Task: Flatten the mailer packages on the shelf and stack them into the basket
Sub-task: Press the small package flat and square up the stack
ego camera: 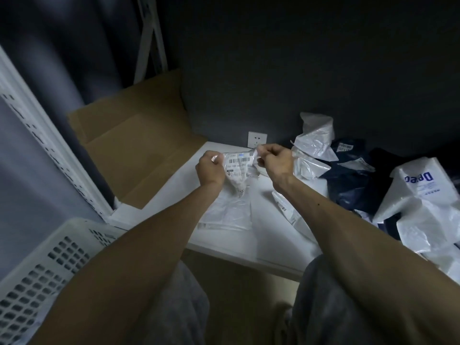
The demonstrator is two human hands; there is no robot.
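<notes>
Both hands' fingers [216, 159] pinch the white mailer [239, 168] between them.

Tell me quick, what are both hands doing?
Left hand: pinching the white mailer at one end.
Right hand: pinching its other end.

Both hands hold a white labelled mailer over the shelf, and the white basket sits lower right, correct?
No: the head view shows the white basket at the lower left. The left hand and right hand do hold the white labelled mailer over the shelf.
</notes>
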